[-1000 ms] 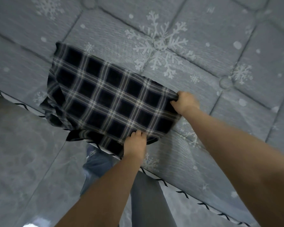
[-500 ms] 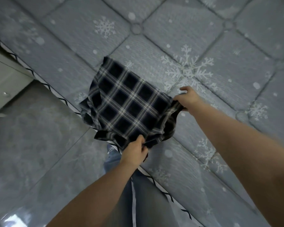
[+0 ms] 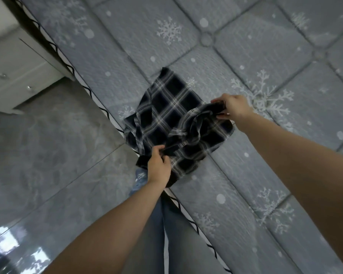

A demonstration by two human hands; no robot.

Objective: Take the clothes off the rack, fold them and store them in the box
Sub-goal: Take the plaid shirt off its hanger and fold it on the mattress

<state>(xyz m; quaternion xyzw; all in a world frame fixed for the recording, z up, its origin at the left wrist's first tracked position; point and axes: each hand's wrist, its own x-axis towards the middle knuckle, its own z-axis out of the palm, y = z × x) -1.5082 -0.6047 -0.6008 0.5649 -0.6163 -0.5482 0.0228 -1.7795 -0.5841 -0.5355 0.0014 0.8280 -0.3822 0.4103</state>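
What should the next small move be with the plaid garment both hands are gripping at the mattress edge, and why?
Probably carry the held near edge over toward the far edge and lay it flat. The left hand and right hand each pinch a raised fold of the plaid garment, whose far part lies on the mattress, so the fold looks half done. No box is in view.

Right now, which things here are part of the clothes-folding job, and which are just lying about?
Part of the job: plaid garment, gripped by the left hand and right hand, lying on the mattress.

Just there: white drawer unit, tiled floor.
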